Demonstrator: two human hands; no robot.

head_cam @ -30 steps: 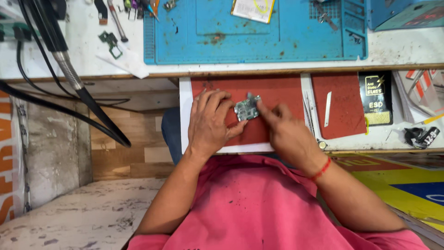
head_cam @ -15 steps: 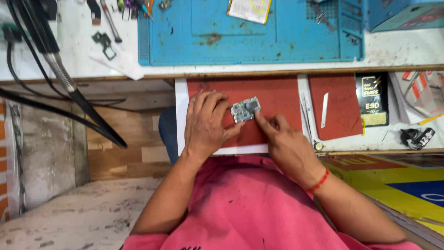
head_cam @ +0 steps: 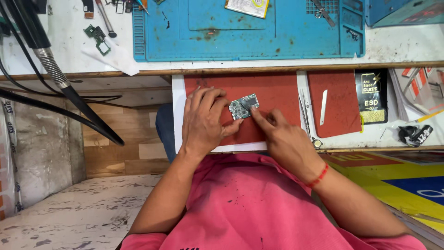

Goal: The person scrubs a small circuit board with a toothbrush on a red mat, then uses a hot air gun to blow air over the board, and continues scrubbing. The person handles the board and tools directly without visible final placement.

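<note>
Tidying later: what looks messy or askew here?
The blue mat is blotched with brown stains. The circuit board lies askew on the red pad, between the left hand and right hand.

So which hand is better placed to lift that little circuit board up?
Probably the left hand: its fingers already touch the circuit board's edge on the red mat. The right hand only presses one fingertip on top.

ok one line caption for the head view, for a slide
Both hands, left hand and right hand, steady a small circuit board on a red mat below a blue work mat.
</note>
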